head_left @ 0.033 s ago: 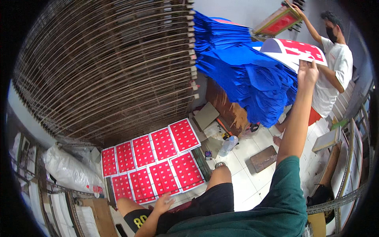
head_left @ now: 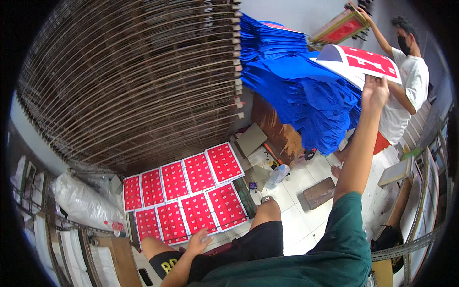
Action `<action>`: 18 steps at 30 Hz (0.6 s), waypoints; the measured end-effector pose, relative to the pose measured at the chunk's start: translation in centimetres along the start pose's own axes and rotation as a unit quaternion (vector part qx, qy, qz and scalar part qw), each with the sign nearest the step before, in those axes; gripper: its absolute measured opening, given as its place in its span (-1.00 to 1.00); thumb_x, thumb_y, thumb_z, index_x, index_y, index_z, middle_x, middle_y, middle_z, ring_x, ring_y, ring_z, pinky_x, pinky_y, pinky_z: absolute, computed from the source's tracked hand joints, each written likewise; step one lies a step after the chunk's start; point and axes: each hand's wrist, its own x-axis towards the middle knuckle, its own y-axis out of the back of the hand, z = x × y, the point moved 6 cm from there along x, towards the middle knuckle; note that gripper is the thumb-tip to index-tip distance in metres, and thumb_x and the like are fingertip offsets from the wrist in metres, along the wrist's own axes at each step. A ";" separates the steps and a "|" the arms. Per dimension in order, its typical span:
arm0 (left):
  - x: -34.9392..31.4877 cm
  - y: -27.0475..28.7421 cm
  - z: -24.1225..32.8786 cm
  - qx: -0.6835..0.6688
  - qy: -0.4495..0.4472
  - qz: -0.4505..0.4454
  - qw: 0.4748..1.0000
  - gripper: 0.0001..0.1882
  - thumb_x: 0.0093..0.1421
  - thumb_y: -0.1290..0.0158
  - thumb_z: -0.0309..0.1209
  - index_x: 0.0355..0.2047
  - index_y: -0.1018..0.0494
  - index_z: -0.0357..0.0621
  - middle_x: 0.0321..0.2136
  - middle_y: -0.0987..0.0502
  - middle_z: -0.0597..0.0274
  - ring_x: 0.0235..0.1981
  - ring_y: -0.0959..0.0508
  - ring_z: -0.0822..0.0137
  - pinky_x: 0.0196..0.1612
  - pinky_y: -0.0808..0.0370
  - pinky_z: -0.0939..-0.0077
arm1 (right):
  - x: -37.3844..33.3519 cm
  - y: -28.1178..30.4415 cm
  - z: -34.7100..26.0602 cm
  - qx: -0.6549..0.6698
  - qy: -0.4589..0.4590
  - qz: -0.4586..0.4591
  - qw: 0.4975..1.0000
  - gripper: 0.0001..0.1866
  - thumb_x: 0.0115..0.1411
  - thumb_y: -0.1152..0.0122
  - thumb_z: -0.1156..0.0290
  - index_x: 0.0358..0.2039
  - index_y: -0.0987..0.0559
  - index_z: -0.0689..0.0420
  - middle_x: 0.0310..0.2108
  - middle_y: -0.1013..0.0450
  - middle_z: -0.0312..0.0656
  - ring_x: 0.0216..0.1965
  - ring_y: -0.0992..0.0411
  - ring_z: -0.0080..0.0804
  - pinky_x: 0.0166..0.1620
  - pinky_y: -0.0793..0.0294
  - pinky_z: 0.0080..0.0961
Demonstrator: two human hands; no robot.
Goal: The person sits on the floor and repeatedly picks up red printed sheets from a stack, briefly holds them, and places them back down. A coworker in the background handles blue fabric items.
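My right arm reaches out to the far right, where my right hand [head_left: 375, 92] grips the near edge of a white printed sheet [head_left: 370, 63] with a red pattern. The sheet curls upward and rests partly over a pile of blue fabric pieces [head_left: 306, 91]. Down by my lap, my left hand [head_left: 198, 242] has its fingers apart and holds nothing. Just beyond it, rows of red-and-white printed sheets [head_left: 197, 214] lie side by side on a rack tray, some edges overlapping.
A tall rack of wire shelves [head_left: 129, 81] stands at far left. A co-worker [head_left: 406, 81] in a white shirt holds up a framed screen [head_left: 339, 29]. A brown block [head_left: 319, 193] and a plastic bottle [head_left: 277, 176] are on the tiled floor. Plastic-wrapped rolls [head_left: 86, 201] lie at left.
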 end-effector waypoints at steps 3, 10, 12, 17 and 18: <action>2.3 1.2 9.4 -0.050 -0.113 0.000 0.992 -0.40 0.01 -0.19 -0.29 0.04 -0.26 -0.21 -0.20 -0.48 -0.10 -0.08 -0.47 0.19 -0.05 -0.41 0.34 | -8.7 -5.8 -2.4 0.018 0.069 -0.049 0.996 -0.66 0.29 0.26 0.34 -0.02 -0.26 0.28 -0.05 -0.28 -0.03 0.00 -0.26 -0.23 0.11 -0.23 -0.21; -0.4 4.1 30.4 -0.218 -0.361 -0.062 0.904 -0.24 0.03 -0.14 -0.43 0.20 -0.01 -0.16 0.01 -0.32 -0.03 0.03 -0.36 0.21 0.02 -0.34 0.29 | -31.4 -9.9 -1.4 -0.067 0.054 -0.003 0.996 -0.58 0.29 0.23 0.19 0.02 -0.19 0.23 0.02 -0.19 -0.09 0.06 -0.18 -0.39 0.13 -0.12 -0.28; -1.3 4.6 30.8 -0.328 -0.385 -0.027 0.862 -0.20 0.00 -0.17 -0.46 0.21 0.00 -0.13 0.03 -0.29 0.00 0.04 -0.33 0.22 0.00 -0.35 0.34 | -36.0 -10.0 0.3 -0.007 -0.076 0.026 0.997 -0.55 0.29 0.24 0.15 0.03 -0.16 0.22 0.04 -0.16 -0.08 0.08 -0.16 -0.38 0.12 -0.14 -0.31; -3.6 5.0 27.6 -0.444 -0.374 0.079 0.811 -0.38 0.09 -0.06 -0.56 0.13 -0.06 -0.37 0.02 -0.27 0.04 0.03 -0.32 0.28 0.07 -0.28 0.34 | -45.8 -9.2 2.4 0.019 -0.255 0.019 0.966 -0.62 0.29 0.24 0.18 -0.02 -0.18 0.19 -0.01 -0.21 -0.09 0.03 -0.22 -0.34 0.08 -0.21 -0.32; -3.9 5.2 26.6 -0.441 -0.348 0.133 0.816 -0.46 0.13 -0.01 -0.51 0.09 -0.12 -0.40 -0.02 -0.33 0.06 -0.03 -0.36 0.28 0.03 -0.30 0.39 | -47.3 -9.2 2.8 0.020 -0.295 0.027 0.955 -0.64 0.30 0.24 0.19 -0.05 -0.19 0.19 -0.03 -0.22 -0.09 0.01 -0.24 -0.33 0.05 -0.25 -0.32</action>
